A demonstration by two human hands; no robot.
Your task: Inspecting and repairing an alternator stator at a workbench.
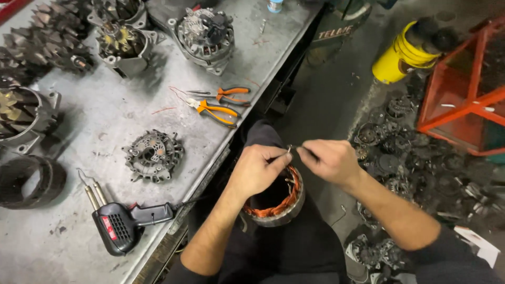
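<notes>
Over lap, both hands pinch wire ends atop copper-wound stator

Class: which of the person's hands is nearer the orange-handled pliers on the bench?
Left. The left hand is just below and right of the pliers; the right hand is farther right, off the bench.

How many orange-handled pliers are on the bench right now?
2. Both lie side by side near the bench's right edge, above the hands: the smaller pair farther back, the larger pair just in front of it. Others may be out of view.
</notes>
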